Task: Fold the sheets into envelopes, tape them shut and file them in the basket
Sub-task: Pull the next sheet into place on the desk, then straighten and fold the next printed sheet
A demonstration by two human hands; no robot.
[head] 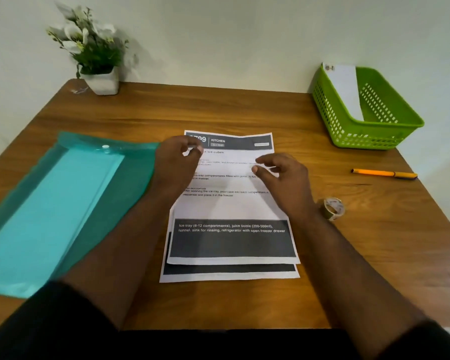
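Home or office desk, wooden table (244, 110), potted plant (94, 50), document folder (63, 203), pen (385, 173)

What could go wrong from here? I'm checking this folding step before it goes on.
Two printed sheets lie stacked and offset, so the hands, left and right, may fold both together or crease crookedly. The tape roll sits just behind the right wrist, so a sweep of that arm might knock it away. The green basket stands at the table's far right corner and could be nudged off when filing.
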